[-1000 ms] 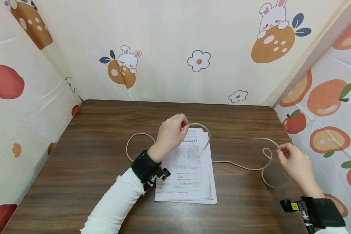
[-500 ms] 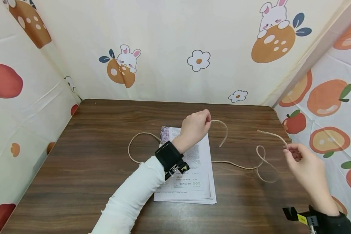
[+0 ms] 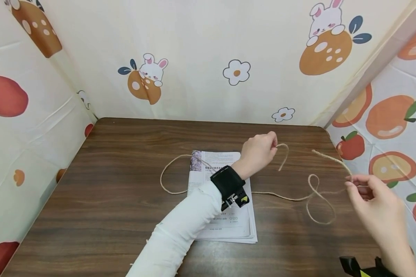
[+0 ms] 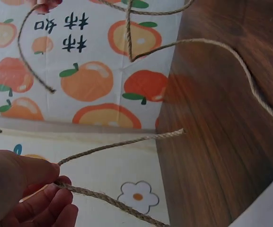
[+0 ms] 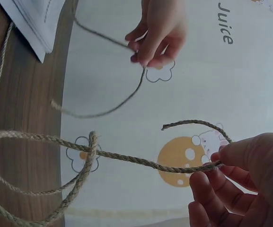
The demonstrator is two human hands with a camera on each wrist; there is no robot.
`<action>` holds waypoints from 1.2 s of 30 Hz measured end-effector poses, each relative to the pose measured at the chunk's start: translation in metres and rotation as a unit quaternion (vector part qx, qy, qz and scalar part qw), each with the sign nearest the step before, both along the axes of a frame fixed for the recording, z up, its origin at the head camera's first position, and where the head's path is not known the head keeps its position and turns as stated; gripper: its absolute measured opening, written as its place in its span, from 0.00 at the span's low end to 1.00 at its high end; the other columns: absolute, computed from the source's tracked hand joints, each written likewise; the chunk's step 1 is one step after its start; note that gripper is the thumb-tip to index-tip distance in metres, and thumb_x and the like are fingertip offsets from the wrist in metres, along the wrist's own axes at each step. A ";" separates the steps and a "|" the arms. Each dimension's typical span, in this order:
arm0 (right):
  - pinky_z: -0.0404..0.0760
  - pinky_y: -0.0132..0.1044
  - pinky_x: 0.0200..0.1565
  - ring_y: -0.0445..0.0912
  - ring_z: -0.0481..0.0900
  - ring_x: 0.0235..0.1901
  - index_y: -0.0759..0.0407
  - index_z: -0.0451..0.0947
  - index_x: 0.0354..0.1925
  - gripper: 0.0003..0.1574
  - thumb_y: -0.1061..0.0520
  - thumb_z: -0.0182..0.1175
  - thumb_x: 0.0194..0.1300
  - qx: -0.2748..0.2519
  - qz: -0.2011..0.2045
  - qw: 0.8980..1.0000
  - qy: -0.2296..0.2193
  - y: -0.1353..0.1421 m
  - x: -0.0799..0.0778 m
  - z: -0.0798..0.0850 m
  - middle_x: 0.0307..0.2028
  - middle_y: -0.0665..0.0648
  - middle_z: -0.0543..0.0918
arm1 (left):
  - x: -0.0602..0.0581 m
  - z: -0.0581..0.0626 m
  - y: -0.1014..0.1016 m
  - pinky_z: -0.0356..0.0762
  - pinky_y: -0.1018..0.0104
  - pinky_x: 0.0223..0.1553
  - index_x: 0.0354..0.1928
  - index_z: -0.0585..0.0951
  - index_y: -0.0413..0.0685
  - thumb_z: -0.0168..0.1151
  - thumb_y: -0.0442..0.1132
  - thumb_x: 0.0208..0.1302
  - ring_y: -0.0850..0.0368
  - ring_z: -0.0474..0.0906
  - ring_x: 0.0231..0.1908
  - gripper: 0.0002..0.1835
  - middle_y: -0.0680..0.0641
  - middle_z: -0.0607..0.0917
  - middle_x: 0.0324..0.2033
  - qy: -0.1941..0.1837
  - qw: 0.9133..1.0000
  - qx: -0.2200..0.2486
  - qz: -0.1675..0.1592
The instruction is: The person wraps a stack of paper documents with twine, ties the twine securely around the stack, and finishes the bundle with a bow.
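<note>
A jute rope [image 3: 279, 197] runs beneath a stack of printed papers [image 3: 202, 184], comes out at its left side in a loop and crosses back over the top. My left hand [image 3: 258, 152] pinches this part near its end, above the table just past the stack's upper right corner. A short tail hangs from the fingers [image 4: 44, 172]. At the right, my right hand [image 3: 379, 200] pinches the rope near the other end between thumb and fingers [image 5: 207, 182], its tail pointing up and left. A twisted loop of rope hangs between that hand and the stack.
The wooden table [image 3: 124, 231] meets a patterned cloth wall [image 3: 194, 92] at the back. Another printed cloth [image 3: 391, 154] stands close beside my right hand. My left sleeve [image 3: 180, 231] covers part of the papers.
My left hand has moved right across the papers, drawing the rope over them and pulling in the left loop. My right hand has shifted right and a little nearer, still holding its end.
</note>
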State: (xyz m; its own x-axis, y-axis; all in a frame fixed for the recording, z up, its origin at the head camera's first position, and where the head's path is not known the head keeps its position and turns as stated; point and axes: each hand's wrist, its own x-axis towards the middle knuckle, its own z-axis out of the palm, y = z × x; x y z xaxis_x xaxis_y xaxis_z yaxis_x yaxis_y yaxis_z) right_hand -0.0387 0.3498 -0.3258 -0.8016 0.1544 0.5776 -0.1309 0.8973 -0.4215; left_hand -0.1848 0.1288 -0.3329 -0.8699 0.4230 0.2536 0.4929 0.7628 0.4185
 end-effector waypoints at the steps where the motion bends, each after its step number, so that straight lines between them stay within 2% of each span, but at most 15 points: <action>1: 0.61 0.11 0.30 0.13 0.62 0.25 0.66 0.78 0.35 0.08 0.67 0.63 0.53 0.001 0.001 1.000 0.000 -0.002 0.001 0.001 0.32 0.20 0.69 | 0.000 -0.001 0.004 0.66 0.72 0.19 0.34 0.75 0.57 0.59 0.44 0.61 0.64 0.72 0.22 0.03 0.61 0.77 0.24 -0.004 1.000 0.000 0.000; 3: 0.61 0.11 0.31 0.14 0.62 0.26 0.65 0.78 0.35 0.07 0.66 0.63 0.54 0.001 0.006 1.000 0.001 -0.005 0.002 0.002 0.32 0.21 0.71 | 0.000 -0.004 0.010 0.66 0.72 0.20 0.34 0.75 0.58 0.59 0.44 0.60 0.65 0.72 0.22 0.03 0.62 0.77 0.24 -0.012 1.000 0.001 0.003; 5: 0.61 0.11 0.31 0.15 0.63 0.25 0.65 0.78 0.34 0.07 0.65 0.63 0.54 -0.001 0.009 1.000 0.000 -0.008 0.003 0.002 0.30 0.29 0.76 | 0.000 -0.007 0.016 0.66 0.73 0.19 0.34 0.75 0.58 0.59 0.45 0.60 0.65 0.72 0.22 0.03 0.62 0.77 0.23 -0.017 1.000 0.002 0.003; 7: 0.62 0.11 0.31 0.15 0.63 0.25 0.65 0.78 0.34 0.07 0.64 0.63 0.55 -0.006 0.012 1.000 -0.001 -0.010 0.004 0.002 0.30 0.33 0.78 | -0.001 -0.011 0.021 0.66 0.73 0.19 0.34 0.75 0.58 0.60 0.45 0.60 0.65 0.72 0.21 0.04 0.62 0.77 0.23 -0.024 1.000 0.005 0.004; 9: 0.62 0.11 0.31 0.16 0.64 0.25 0.65 0.79 0.34 0.07 0.62 0.62 0.56 -0.008 0.015 1.000 -0.001 -0.013 0.005 0.003 0.29 0.44 0.81 | -0.001 -0.016 0.025 0.65 0.73 0.19 0.34 0.75 0.58 0.60 0.45 0.60 0.66 0.72 0.21 0.04 0.63 0.77 0.23 -0.030 1.000 0.008 0.002; 10: 0.62 0.11 0.31 0.16 0.64 0.25 0.65 0.79 0.34 0.06 0.63 0.62 0.56 -0.011 0.014 1.000 -0.002 -0.014 0.006 0.003 0.29 0.44 0.81 | -0.001 -0.018 0.026 0.65 0.74 0.19 0.34 0.75 0.58 0.60 0.45 0.60 0.66 0.72 0.21 0.04 0.63 0.77 0.23 -0.032 0.999 0.010 0.000; 13: 0.62 0.10 0.31 0.16 0.64 0.25 0.66 0.79 0.34 0.07 0.66 0.63 0.53 -0.016 0.016 1.000 0.000 -0.018 0.007 0.004 0.31 0.30 0.77 | -0.001 -0.025 0.029 0.65 0.74 0.20 0.33 0.75 0.58 0.60 0.46 0.60 0.67 0.72 0.21 0.04 0.63 0.76 0.22 -0.033 0.999 0.012 -0.010; 16: 0.63 0.09 0.32 0.16 0.66 0.26 0.67 0.78 0.34 0.10 0.71 0.64 0.49 -0.026 0.025 0.999 0.003 -0.021 0.007 0.004 0.33 0.18 0.69 | -0.001 -0.032 0.028 0.65 0.74 0.21 0.33 0.76 0.58 0.60 0.45 0.60 0.67 0.71 0.22 0.03 0.63 0.76 0.23 -0.039 0.999 0.012 -0.021; 21: 0.64 0.09 0.33 0.15 0.67 0.27 0.65 0.79 0.34 0.10 0.71 0.64 0.49 -0.028 0.028 0.999 -0.001 -0.023 0.007 0.004 0.33 0.18 0.69 | 0.000 -0.040 0.019 0.65 0.75 0.23 0.33 0.76 0.58 0.60 0.44 0.60 0.67 0.71 0.24 0.02 0.62 0.76 0.25 -0.049 0.998 0.006 -0.043; 25: 0.63 0.09 0.33 0.16 0.67 0.27 0.63 0.80 0.35 0.11 0.69 0.65 0.50 -0.023 0.034 0.999 -0.010 -0.026 0.005 0.004 0.32 0.21 0.71 | 0.002 -0.041 0.011 0.65 0.75 0.27 0.33 0.77 0.59 0.60 0.44 0.59 0.68 0.71 0.27 0.02 0.63 0.75 0.25 -0.038 0.997 -0.009 -0.064; 32: 0.64 0.10 0.33 0.18 0.68 0.28 0.62 0.78 0.34 0.11 0.70 0.65 0.49 -0.012 0.075 0.997 0.002 -0.033 -0.003 0.001 0.33 0.23 0.71 | 0.011 -0.031 -0.007 0.65 0.77 0.26 0.33 0.78 0.58 0.60 0.44 0.59 0.70 0.70 0.28 0.02 0.63 0.75 0.28 -0.018 0.996 -0.003 -0.088; 36: 0.64 0.11 0.33 0.19 0.66 0.28 0.62 0.78 0.33 0.10 0.69 0.65 0.50 -0.007 0.086 0.996 0.002 -0.037 -0.007 -0.002 0.31 0.35 0.76 | 0.017 -0.023 -0.016 0.67 0.77 0.28 0.33 0.78 0.58 0.59 0.45 0.60 0.71 0.71 0.30 0.02 0.62 0.77 0.31 0.014 0.994 -0.002 -0.109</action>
State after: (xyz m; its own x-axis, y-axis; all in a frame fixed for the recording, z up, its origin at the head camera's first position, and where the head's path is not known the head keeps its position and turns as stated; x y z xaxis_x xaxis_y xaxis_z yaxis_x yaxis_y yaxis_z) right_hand -0.0454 0.3133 -0.3278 -0.8146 0.0235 0.5796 -0.2831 0.8559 -0.4327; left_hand -0.1680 0.1130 -0.3559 -0.7494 0.6022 0.2752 0.6589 0.6374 0.3994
